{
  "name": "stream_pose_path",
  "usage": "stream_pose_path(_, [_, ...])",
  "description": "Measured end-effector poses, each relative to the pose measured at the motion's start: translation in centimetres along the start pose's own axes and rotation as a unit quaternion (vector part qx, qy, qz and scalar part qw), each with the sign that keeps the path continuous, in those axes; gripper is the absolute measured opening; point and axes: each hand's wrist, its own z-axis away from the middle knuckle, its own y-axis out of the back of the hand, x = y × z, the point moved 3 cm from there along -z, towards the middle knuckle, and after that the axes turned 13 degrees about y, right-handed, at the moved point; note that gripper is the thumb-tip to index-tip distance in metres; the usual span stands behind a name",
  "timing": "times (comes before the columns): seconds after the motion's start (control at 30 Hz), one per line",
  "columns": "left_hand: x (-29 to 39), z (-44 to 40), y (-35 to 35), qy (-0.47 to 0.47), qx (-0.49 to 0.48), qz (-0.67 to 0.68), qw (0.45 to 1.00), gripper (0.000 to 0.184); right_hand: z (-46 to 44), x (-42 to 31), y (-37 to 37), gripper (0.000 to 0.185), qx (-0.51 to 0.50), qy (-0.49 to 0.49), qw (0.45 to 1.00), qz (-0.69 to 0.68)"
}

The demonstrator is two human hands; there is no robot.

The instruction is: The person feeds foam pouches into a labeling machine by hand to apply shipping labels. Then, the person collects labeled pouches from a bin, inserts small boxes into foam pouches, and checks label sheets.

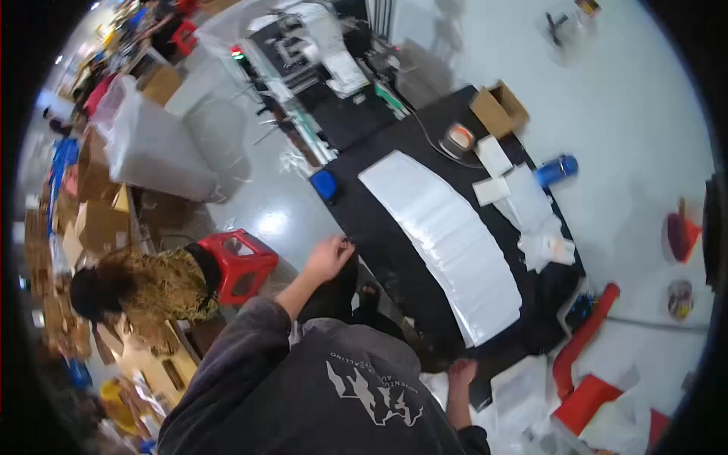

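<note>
My left hand [327, 258] is beside the black table's left edge, its fingers curled together. Whether anything small is between them I cannot make out. Lower down, near the table's front end, my right hand [462, 371] hangs partly blurred, and its fingers are hard to see. Between and beyond my hands, a long overlapping row of flat white plastic bags [447, 246] lies along the black table [364, 227]. Neither hand touches the row. A round blue object [324, 184] rests at the table's left edge, beyond my left hand.
A machine [318, 68] adjoins the table's far end. On the right stand an open cardboard box [499, 108], white papers [493, 155] and a blue bottle [557, 171]. A person [163, 288] sits on a red stool [241, 265] at left. A large plastic-wrapped bin [163, 152] stands behind.
</note>
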Motion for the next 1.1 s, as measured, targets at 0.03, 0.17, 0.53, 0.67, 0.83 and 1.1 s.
stream_pose_path(0.03, [-5.0,1.9,-2.0,-0.032,0.066,-0.033,0.997,0.038,1.2,0.9,-0.8,0.028,-0.043,-0.007,0.998,0.047])
stream_pose_path(0.17, [-20.4,11.5,-5.6,0.140,-0.162,-0.109,0.971,0.050,3.9,1.2,-7.4,0.023,-0.273,0.201,0.886,0.317])
stream_pose_path(0.53, [-30.5,33.8,-12.1,0.531,-0.025,0.147,0.834,0.044,11.7,-13.9,-32.4,0.021,-0.551,0.132,0.799,0.203])
stream_pose_path(0.67, [-27.6,37.1,-18.0,0.551,0.044,0.231,0.801,0.042,12.6,-13.6,-34.3,0.020,-0.566,0.119,0.790,0.204])
stream_pose_path(0.83, [-24.3,40.5,-24.4,0.577,0.166,0.286,0.747,0.040,14.4,-9.7,-32.8,0.018,-0.604,0.100,0.751,0.248])
stream_pose_path(1.1, [-24.8,40.6,-21.0,0.594,0.092,0.107,0.792,0.036,14.5,-6.7,-33.2,0.018,-0.641,0.081,0.704,0.294])
